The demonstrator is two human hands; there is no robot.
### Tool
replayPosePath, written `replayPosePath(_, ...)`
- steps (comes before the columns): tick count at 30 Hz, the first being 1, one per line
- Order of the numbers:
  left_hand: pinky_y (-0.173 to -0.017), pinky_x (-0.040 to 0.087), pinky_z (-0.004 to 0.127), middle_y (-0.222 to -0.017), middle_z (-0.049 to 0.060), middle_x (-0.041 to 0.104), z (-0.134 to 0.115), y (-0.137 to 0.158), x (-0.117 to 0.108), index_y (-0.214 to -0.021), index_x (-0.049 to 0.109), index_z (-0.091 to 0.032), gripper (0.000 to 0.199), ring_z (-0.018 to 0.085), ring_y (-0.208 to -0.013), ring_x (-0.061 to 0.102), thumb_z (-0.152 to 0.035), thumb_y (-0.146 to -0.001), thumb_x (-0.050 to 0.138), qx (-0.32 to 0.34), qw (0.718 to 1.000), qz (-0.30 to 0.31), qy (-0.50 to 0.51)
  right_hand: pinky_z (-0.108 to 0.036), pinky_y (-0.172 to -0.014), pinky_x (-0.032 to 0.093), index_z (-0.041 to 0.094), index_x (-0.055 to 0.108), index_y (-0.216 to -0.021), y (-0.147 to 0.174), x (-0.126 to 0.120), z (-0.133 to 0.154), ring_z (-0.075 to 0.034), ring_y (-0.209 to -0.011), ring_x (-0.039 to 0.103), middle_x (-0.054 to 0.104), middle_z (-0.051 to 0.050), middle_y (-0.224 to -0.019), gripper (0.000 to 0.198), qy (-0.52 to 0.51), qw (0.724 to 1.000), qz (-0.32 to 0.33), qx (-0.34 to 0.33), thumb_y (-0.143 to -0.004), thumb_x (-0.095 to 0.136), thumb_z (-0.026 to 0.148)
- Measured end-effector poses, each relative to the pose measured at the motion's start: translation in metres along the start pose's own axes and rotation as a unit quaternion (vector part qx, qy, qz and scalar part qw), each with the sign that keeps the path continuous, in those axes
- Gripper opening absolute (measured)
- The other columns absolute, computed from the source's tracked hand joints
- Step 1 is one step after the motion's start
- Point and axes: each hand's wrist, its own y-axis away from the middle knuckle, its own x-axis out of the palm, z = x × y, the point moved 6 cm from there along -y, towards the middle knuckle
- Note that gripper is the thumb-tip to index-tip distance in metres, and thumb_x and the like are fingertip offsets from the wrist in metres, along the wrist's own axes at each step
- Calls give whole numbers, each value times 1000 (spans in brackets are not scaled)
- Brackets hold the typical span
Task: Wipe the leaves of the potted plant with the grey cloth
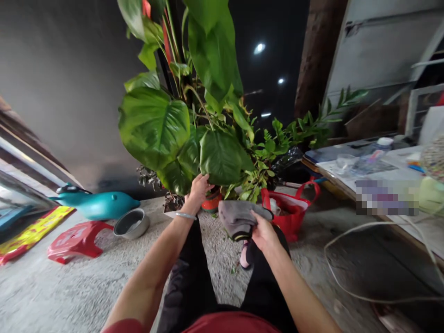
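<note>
My left hand [198,192] is at the lower edge of a broad green leaf [222,157], its fingers closed on the leaf's rim. The leaf belongs to a tall potted plant [152,125] with large glossy leaves. In my right hand [265,231] is a folded grey cloth [237,217] with a dark edge, held below and to the right of that leaf. Part of a reddish pot [211,202] shows behind my left hand.
A red bag [289,217] stands right of the cloth. At left are a red plastic stool [78,240], a grey bowl [132,224] and a teal plastic object [100,203]. A cluttered table [333,169] runs along the right, with a white cable [328,263] looping beside it.
</note>
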Motion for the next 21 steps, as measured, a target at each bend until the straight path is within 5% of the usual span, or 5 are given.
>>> replayPosePath(5,-69,54,27,-74,-2,59,4,-2,6,-86,61,-20,16,13,-67,58,-28,-79,73,1,1000,11,-19,-30,-50,61,25,68,-80,3,-41,48,-18,-54,72,77,2,-65,12,-65,995,-59,-41,-92,63,23)
replayPosePath(10,-65,53,26,-80,-1,63,11,6,20,-91,63,-21,21,13,-67,56,-28,-77,76,-6,1000,27,3,-31,-80,68,22,76,-95,14,54,111,-18,-90,81,85,-2,-90,10,-142,971,90,-168,-87,70,19)
replayPosePath(14,-67,56,29,-80,-2,65,14,6,31,-92,62,-21,22,14,-65,58,-27,-75,75,-11,994,79,71,-32,-78,68,20,74,-87,12,109,91,-17,-75,80,83,-1,-81,1,-84,980,130,-121,-87,74,19)
replayPosePath(18,-68,57,28,-82,0,70,6,2,20,-92,65,-21,22,15,-69,65,-28,-76,78,8,996,61,62,-33,-67,69,21,73,-80,16,65,26,-20,-67,79,81,-2,-73,7,7,999,46,-4,-83,79,20)
replayPosePath(21,-68,61,30,-88,1,73,2,2,10,-94,67,-20,20,17,-75,67,-27,-78,76,9,997,49,51,-37,-78,70,24,75,-82,30,18,17,-25,-82,82,83,-2,-77,15,12,1000,7,-28,-73,87,18)
